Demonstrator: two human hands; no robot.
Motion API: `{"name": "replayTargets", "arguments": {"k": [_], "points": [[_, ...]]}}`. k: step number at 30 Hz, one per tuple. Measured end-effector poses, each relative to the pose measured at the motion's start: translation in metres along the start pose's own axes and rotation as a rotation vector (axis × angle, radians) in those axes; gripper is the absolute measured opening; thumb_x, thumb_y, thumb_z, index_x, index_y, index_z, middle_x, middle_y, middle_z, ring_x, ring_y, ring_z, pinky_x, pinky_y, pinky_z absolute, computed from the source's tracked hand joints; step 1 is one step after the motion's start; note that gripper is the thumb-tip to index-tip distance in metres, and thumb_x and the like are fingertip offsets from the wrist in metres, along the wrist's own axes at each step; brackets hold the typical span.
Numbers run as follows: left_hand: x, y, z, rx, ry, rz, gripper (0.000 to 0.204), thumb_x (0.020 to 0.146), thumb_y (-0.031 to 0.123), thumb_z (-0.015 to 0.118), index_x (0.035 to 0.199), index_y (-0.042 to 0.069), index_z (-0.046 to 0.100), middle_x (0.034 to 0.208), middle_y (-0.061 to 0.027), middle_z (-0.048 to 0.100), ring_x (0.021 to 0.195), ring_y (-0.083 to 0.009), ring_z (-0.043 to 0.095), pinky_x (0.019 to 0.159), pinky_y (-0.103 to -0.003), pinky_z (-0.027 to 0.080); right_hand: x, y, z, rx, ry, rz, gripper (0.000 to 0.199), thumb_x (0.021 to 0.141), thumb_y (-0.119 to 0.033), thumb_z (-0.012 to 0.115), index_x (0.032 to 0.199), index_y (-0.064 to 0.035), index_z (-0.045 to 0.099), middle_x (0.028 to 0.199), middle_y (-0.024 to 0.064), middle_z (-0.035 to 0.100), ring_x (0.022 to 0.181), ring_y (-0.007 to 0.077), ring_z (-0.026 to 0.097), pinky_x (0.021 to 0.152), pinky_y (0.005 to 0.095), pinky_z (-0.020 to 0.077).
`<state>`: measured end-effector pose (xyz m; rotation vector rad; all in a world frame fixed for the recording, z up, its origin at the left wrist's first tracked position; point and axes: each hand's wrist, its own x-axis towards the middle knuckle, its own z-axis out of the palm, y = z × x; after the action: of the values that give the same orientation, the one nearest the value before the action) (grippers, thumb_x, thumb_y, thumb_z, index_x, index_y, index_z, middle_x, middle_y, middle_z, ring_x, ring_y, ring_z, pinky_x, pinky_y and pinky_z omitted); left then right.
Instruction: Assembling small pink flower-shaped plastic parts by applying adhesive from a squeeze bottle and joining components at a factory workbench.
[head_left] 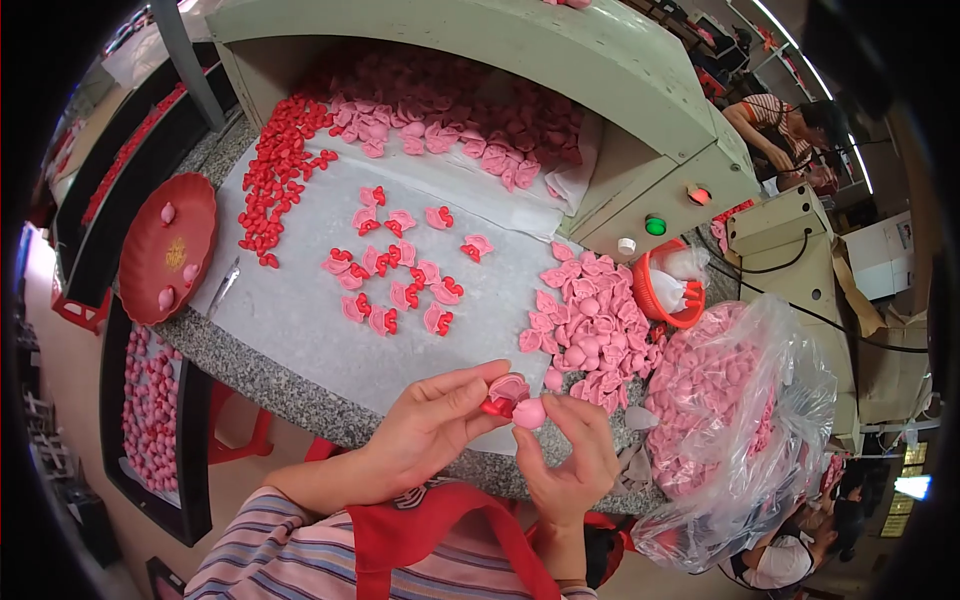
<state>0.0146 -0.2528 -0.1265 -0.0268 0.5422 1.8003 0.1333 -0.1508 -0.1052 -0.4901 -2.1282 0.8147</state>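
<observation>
My left hand (420,428) pinches a pink shell-shaped piece (512,386) with a glossy red part (496,406) at its lower left. Between the thumb and fingertips of my right hand (572,462) is a pink rounded piece (529,413), brought up against the shell piece. Both hands are over the near edge of the worktop. Beyond them, several pink pieces with red parts (408,294) lie on a white sheet (290,330). A heap of loose pink shells and balls (590,320) lies just past my right hand.
Small red pieces (272,180) spread at the far left, near a knife-like tool (224,286). A red scalloped dish (130,245) holds a few pink pieces. A pale green metal housing (480,30) overhangs more pink pieces. A red basket (645,290) and a clear plastic bag (790,400) stand right.
</observation>
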Motion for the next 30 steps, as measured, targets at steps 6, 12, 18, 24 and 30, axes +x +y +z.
{"name": "replayTargets", "arguments": {"k": [6, 12, 18, 24, 30], "points": [[0.000, 0.000, 0.001, -0.018, 0.003, -0.013, 0.034, 0.090, 0.011, 0.051, 0.121, -0.004, 0.048, 0.115, -0.0134, 0.056, 0.107, -0.0201, 0.054, 0.094, -0.035, 0.044, 0.000, 0.005, -0.005, 0.081, 0.028, 0.057, 0.037, 0.060, 0.005, 0.069, 0.096, 0.0022, 0.060, 0.090, 0.0142, 0.058, 0.082, 0.0232, 0.058, 0.071, 0.0303, 0.0476], [-0.001, -0.005, 0.006, 0.085, 0.018, 0.026, 0.032, 0.090, 0.009, 0.050, 0.120, -0.003, 0.050, 0.114, -0.0129, 0.056, 0.107, -0.0194, 0.054, 0.094, -0.033, 0.044, 0.001, -0.001, -0.001, 0.037, -0.034, -0.027, 0.038, 0.058, 0.006, 0.067, 0.095, 0.0010, 0.061, 0.090, 0.0130, 0.057, 0.080, 0.0240, 0.057, 0.071, 0.0315, 0.0475], [-0.004, -0.006, 0.007, 0.212, 0.029, 0.100, 0.030, 0.090, 0.006, 0.049, 0.118, -0.004, 0.051, 0.116, -0.0157, 0.055, 0.108, -0.0227, 0.054, 0.093, -0.037, 0.044, 0.002, 0.000, 0.001, -0.108, -0.059, -0.118, 0.037, 0.058, 0.004, 0.069, 0.095, 0.0003, 0.061, 0.089, 0.0127, 0.058, 0.080, 0.0255, 0.057, 0.071, 0.0329, 0.0467], [-0.005, -0.005, 0.007, 0.302, -0.014, 0.167, 0.029, 0.089, 0.002, 0.050, 0.117, -0.005, 0.052, 0.117, -0.0168, 0.054, 0.110, -0.0231, 0.052, 0.095, -0.034, 0.042, 0.001, -0.002, 0.003, -0.090, -0.030, -0.089, 0.037, 0.059, 0.002, 0.070, 0.095, 0.0007, 0.061, 0.090, 0.0139, 0.059, 0.079, 0.0264, 0.057, 0.070, 0.0334, 0.0464], [-0.005, -0.006, 0.004, 0.303, -0.029, 0.165, 0.030, 0.088, 0.001, 0.050, 0.117, -0.005, 0.052, 0.119, -0.0164, 0.053, 0.110, -0.0224, 0.051, 0.095, -0.033, 0.041, 0.002, -0.003, 0.002, -0.107, -0.044, -0.126, 0.037, 0.060, 0.003, 0.070, 0.096, 0.0011, 0.061, 0.090, 0.0142, 0.059, 0.079, 0.0264, 0.057, 0.071, 0.0339, 0.0464]]}}
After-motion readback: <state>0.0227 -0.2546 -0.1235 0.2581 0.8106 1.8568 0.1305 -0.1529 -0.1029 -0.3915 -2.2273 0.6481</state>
